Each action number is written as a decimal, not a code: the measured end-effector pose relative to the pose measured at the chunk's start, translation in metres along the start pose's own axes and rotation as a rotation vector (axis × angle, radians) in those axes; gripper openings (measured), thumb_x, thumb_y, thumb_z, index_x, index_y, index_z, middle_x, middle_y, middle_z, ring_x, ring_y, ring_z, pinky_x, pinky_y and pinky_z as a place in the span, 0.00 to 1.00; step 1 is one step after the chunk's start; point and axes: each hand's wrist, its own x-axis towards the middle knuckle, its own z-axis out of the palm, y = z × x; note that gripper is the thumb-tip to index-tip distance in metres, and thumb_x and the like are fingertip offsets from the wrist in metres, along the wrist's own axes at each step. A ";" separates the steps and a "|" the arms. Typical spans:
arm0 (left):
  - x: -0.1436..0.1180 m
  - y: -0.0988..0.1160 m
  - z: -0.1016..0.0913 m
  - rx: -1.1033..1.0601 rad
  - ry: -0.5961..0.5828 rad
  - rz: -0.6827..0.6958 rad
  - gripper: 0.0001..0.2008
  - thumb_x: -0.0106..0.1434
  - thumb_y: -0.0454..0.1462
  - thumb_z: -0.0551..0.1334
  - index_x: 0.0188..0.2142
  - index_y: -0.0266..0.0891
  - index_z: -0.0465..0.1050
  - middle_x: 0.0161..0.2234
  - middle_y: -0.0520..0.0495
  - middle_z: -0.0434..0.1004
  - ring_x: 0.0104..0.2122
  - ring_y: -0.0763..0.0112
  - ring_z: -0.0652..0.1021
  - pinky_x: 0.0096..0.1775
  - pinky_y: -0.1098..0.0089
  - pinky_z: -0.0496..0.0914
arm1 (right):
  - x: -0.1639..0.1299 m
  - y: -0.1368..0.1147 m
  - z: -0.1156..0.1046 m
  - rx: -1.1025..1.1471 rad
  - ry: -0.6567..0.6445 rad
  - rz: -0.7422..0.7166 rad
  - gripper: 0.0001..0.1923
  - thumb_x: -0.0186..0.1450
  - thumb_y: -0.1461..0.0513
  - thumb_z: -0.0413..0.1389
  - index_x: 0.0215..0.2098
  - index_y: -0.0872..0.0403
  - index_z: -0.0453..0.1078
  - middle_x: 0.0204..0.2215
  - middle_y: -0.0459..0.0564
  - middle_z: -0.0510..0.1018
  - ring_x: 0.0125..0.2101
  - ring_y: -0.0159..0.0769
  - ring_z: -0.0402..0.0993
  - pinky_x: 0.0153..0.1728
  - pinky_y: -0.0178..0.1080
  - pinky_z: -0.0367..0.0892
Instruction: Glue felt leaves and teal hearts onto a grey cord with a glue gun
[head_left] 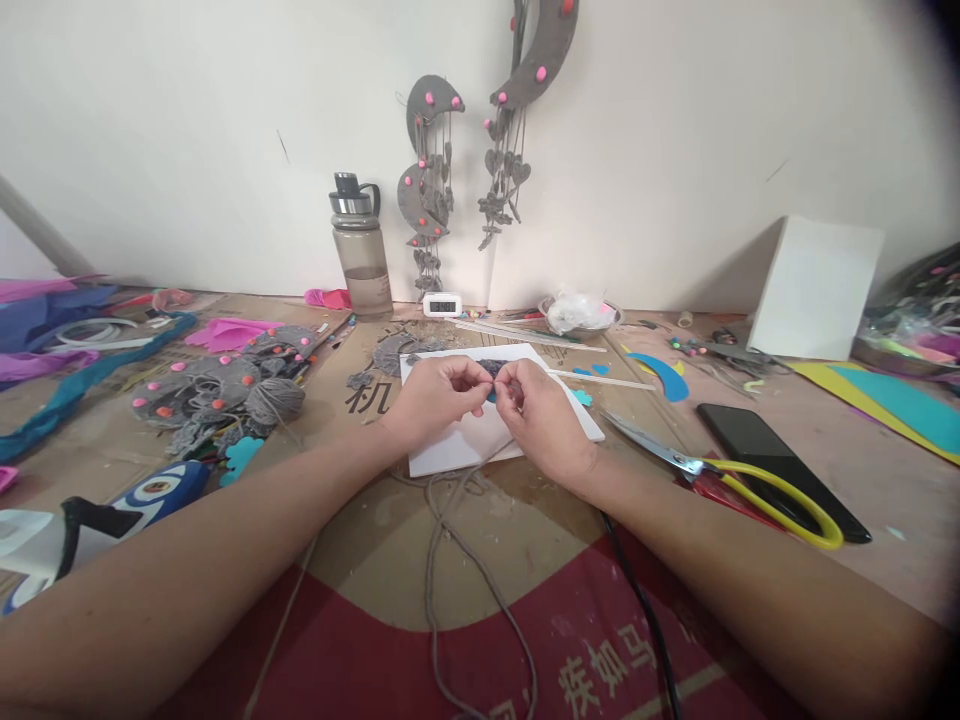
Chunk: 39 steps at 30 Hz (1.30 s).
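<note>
— What is held between the hands?

— A small blue piece (490,393) is pinched between the fingertips of both hands; only a sliver of it is seen, so its shape cannot be told. It is held just above a white board (450,452) that lies flat on the table (375,540), in the middle of the view. A dark grey patch (491,367) is seen on the board just behind the fingers.

— How are the hands posed?

— The left hand (435,398) is curled nearly closed, with thumb and forefinger pressed together on the piece. The right hand (541,415) is closed in the same way, its fingertips brought against those of the left. Both forearms are stretched forward from the lower corners and are angled inward so that the hands meet over the board.

— What is found around them?

— A grey cord (442,560) is trailed from under the hands toward the near edge of the table. Yellow-handled scissors (720,470) are laid to the right of the board, with a black phone (780,465) just beyond them. A ball of grey yarn (275,400) is seen to the left, and a water bottle (361,248) is stood upright by the wall.
</note>
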 end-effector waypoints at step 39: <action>0.023 -0.034 -0.018 -0.727 0.467 -0.118 0.10 0.45 0.36 0.69 0.25 0.35 0.69 0.20 0.54 0.66 0.21 0.78 0.70 0.21 0.76 0.59 | 0.017 0.014 -0.020 -0.690 -0.329 0.279 0.25 0.66 0.50 0.48 0.46 0.64 0.65 0.43 0.68 0.73 0.44 0.53 0.72 0.40 0.45 0.64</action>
